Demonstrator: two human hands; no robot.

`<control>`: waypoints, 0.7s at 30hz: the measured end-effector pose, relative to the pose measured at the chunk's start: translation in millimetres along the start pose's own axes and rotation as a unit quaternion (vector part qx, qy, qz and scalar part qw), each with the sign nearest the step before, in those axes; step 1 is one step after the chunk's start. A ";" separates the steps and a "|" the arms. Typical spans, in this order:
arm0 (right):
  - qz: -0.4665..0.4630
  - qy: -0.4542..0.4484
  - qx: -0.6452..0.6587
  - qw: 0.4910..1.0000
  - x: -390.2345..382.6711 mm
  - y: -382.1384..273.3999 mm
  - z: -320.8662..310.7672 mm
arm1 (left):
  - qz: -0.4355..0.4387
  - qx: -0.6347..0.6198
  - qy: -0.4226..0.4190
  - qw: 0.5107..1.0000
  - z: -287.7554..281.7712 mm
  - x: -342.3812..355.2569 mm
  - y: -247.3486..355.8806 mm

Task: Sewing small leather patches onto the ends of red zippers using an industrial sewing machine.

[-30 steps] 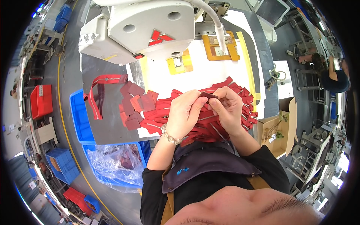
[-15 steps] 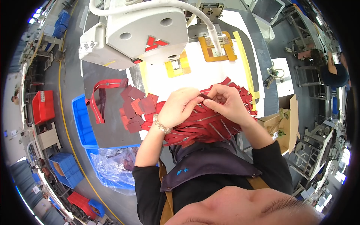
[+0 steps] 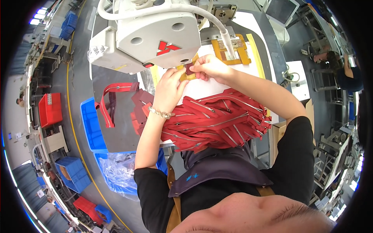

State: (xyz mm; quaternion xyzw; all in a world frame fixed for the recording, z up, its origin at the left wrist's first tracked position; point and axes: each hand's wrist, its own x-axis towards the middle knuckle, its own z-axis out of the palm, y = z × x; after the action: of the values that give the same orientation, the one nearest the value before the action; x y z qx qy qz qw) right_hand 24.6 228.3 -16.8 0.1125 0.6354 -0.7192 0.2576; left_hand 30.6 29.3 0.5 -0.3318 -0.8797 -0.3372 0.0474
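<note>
A small dark red fabric patch [image 3: 189,69] lies in the opening of a small yellow frame [image 3: 189,77] below the sewing machine head. My right hand [image 3: 211,70] pinches the patch at its right edge, the other fingers curled. At the frame's left side, my left hand [image 3: 170,88] reaches in with thumb and forefinger apart, fingertips at the frame. Close in front of my body lies a large heap of red zipper strips [image 3: 217,120]. More dark red and red patches [image 3: 143,100] are piled left of my left wrist, partly hidden by the forearm.
The white machine head [image 3: 159,39] overhangs my hands. A larger yellow frame [image 3: 245,54] sits at the back right under a white hose [image 3: 226,40]. A looped red zipper strip [image 3: 104,105] lies at the left table edge. Blue bins [image 3: 91,128] and a cardboard box [image 3: 276,134] flank the table.
Both hands have moved forward from above the zipper heap to the small yellow frame. The dark red patch held between them is now in the frame's opening. The view has shifted slightly.
</note>
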 end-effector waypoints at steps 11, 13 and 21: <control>0.029 0.037 -0.096 0.994 1.6 -17.7 11.7 | 0.015 0.054 -0.018 0.998 8.3 -5.1 -1.1; 0.007 0.050 -0.103 0.993 1.3 -15.6 14.1 | 0.019 0.078 -0.011 0.997 10.7 -5.7 -1.6; -0.016 0.036 -0.139 0.990 -3.1 -20.7 9.8 | 0.059 0.191 0.018 0.980 21.2 -8.7 -1.6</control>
State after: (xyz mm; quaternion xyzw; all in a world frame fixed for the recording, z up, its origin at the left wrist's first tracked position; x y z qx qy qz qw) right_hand 18.2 220.7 4.1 0.0913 0.7398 -0.6236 0.2355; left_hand 39.3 36.8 -19.4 -0.3623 -0.9057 -0.1655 0.1452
